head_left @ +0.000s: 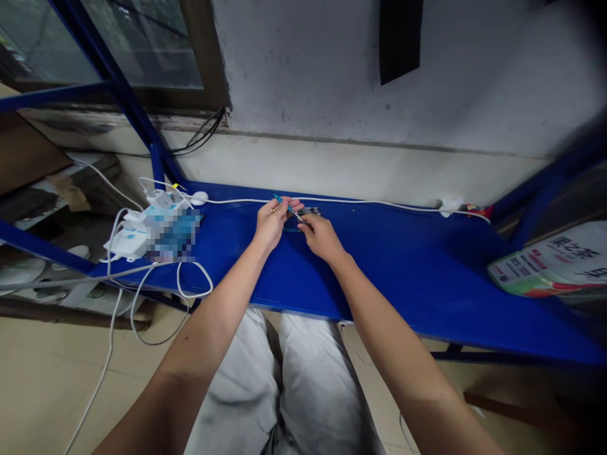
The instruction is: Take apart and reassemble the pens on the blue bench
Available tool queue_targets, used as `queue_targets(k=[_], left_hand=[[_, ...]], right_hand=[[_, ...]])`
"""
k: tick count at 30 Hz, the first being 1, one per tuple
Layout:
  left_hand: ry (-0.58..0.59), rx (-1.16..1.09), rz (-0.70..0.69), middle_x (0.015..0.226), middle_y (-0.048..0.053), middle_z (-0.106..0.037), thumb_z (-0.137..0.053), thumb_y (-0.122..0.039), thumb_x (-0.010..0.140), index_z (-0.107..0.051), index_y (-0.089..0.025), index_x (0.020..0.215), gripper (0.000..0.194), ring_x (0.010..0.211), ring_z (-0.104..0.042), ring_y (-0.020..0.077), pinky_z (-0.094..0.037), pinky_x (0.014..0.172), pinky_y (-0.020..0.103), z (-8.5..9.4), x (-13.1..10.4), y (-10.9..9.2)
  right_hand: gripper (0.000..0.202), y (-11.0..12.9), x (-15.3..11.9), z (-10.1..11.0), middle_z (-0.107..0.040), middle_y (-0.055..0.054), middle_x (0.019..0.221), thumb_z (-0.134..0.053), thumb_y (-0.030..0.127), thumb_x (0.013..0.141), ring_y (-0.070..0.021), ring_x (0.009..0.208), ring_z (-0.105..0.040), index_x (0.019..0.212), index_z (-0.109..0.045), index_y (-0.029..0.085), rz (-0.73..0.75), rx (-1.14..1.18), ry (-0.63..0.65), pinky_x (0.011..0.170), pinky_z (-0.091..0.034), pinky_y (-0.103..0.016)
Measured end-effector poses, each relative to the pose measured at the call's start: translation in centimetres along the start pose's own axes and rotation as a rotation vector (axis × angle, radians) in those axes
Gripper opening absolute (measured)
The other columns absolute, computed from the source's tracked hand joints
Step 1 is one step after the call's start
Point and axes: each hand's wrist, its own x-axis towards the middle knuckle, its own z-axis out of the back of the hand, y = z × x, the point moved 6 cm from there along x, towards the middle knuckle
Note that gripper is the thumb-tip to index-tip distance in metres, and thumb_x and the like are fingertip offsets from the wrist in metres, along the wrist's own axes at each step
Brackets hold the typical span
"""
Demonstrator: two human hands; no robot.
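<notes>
Above the blue shelf [379, 253], both hands are on a slim pen [294, 215] with a teal end and a silver-grey shaft. My left hand [272, 222] is closed around its teal end, with some fingers stretched out past it. My right hand [322, 236] pinches the other end, so the pen slants down to the right between them. Just behind the hands lie several slim dark and clear pen-like pieces [312, 210], partly covered by my right hand. Some teal pieces [291, 230] show between the hands, too small to make out.
On the left stand white power strips [133, 234] with plugs and looping cables, beside a blurred-out patch. A white cable [370, 201] runs along the shelf's back edge. A printed package [545, 262] sits at the right end. Blue frame posts [128, 95] rise at the left.
</notes>
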Motion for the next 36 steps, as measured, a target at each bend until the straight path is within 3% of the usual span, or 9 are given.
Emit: queue_targets(k=[5, 9, 12, 15, 19, 23, 26, 31, 36], left_hand=[[0.034, 0.011, 0.014, 0.091, 0.01, -0.079, -0.081, -0.029, 0.088, -0.064, -0.017, 0.089, 0.021, 0.119, -0.073, 0.0313, -0.05, 0.108, 0.049, -0.5, -0.4, -0.1], [0.056, 0.002, 0.01, 0.094, 0.01, -0.079, -0.082, -0.03, 0.087, -0.065, -0.017, 0.089, 0.022, 0.116, -0.074, 0.03, -0.05, 0.108, 0.047, -0.8, -0.5, -0.4], [0.075, -0.017, 0.004, 0.102, 0.009, -0.079, -0.082, -0.031, 0.087, -0.067, -0.017, 0.092, 0.021, 0.107, -0.076, 0.0247, -0.052, 0.102, 0.04, -0.7, -0.5, -0.6], [0.061, 0.039, 0.035, 0.09, 0.005, -0.077, -0.081, -0.031, 0.087, -0.072, -0.018, 0.093, 0.018, 0.086, -0.074, 0.0174, -0.054, 0.084, 0.031, -0.1, -0.2, -0.2], [0.04, 0.114, 0.064, 0.067, 0.0, -0.065, -0.081, -0.023, 0.084, -0.074, -0.019, 0.09, 0.01, 0.062, -0.063, 0.013, -0.049, 0.067, 0.029, 0.7, 0.0, 0.2], [0.039, 0.093, 0.053, 0.066, 0.0, -0.064, -0.081, -0.019, 0.082, -0.073, -0.02, 0.086, 0.009, 0.06, -0.062, 0.0129, -0.049, 0.067, 0.03, 0.8, 0.1, 0.0], [0.038, 0.052, 0.104, 0.067, 0.003, -0.065, -0.079, -0.033, 0.088, -0.074, -0.019, 0.087, 0.015, 0.063, -0.065, 0.0149, -0.052, 0.07, 0.031, 1.0, 0.3, 0.2], [0.071, -0.006, 0.177, 0.071, 0.01, -0.069, -0.052, -0.073, 0.095, -0.077, -0.017, 0.1, 0.061, 0.077, -0.072, 0.0233, -0.056, 0.075, 0.037, 1.1, 0.7, 0.7], [0.101, 0.007, 0.165, 0.072, 0.012, -0.07, -0.037, -0.085, 0.092, -0.078, -0.017, 0.104, 0.08, 0.082, -0.073, 0.026, -0.058, 0.079, 0.039, 1.0, 0.7, 0.8]], right_hand=[[0.02, 0.3, 0.0, 0.6, -0.069, -0.006, 0.075, -0.055, 0.021, 0.093, -0.0244, 0.074, -0.063, 0.077, -0.066, 0.022, -0.062, 0.022, 0.001, 0.077, -0.045, -0.036], [0.022, -0.3, 0.1, 0.8, -0.065, -0.003, 0.066, -0.063, 0.03, 0.089, -0.019, 0.062, -0.056, 0.069, -0.066, 0.021, -0.163, 0.19, -0.038, 0.067, -0.042, -0.034], [0.018, -1.7, 0.2, 1.0, -0.063, 0.0, 0.067, -0.074, 0.038, 0.082, -0.0131, 0.053, -0.047, 0.083, -0.072, 0.021, -0.349, 0.555, -0.108, 0.056, -0.038, -0.03], [0.032, -2.8, 0.2, 1.3, -0.056, 0.004, 0.065, -0.083, 0.04, 0.075, -0.0097, 0.05, -0.04, 0.098, -0.073, 0.021, -0.484, 0.867, -0.149, 0.051, -0.034, -0.028], [0.032, -2.7, 0.4, 2.0, -0.051, 0.003, 0.065, -0.076, 0.051, 0.086, -0.0114, 0.054, -0.043, 0.099, -0.069, 0.023, -0.462, 0.996, -0.105, 0.053, -0.039, -0.03], [0.048, -2.2, 0.2, 2.4, -0.062, -0.006, 0.08, -0.052, 0.065, 0.097, -0.0181, 0.07, -0.055, 0.106, -0.068, 0.022, -0.416, 1.018, -0.066, 0.063, -0.048, -0.035], [0.05, -2.1, 0.1, 2.7, -0.066, -0.011, 0.091, -0.045, 0.063, 0.099, -0.0223, 0.082, -0.06, 0.109, -0.068, 0.02, -0.413, 0.995, -0.083, 0.069, -0.052, -0.038], [0.044, -2.2, 0.0, 3.1, -0.067, -0.014, 0.093, -0.045, 0.055, 0.099, -0.0252, 0.09, -0.061, 0.106, -0.069, 0.019, -0.407, 1.005, -0.164, 0.074, -0.053, -0.042], [0.031, -2.4, 0.1, 3.1, -0.062, -0.011, 0.084, -0.052, 0.049, 0.096, -0.0247, 0.083, -0.058, 0.098, -0.067, 0.023, -0.398, 1.037, -0.175, 0.072, -0.05, -0.042]])
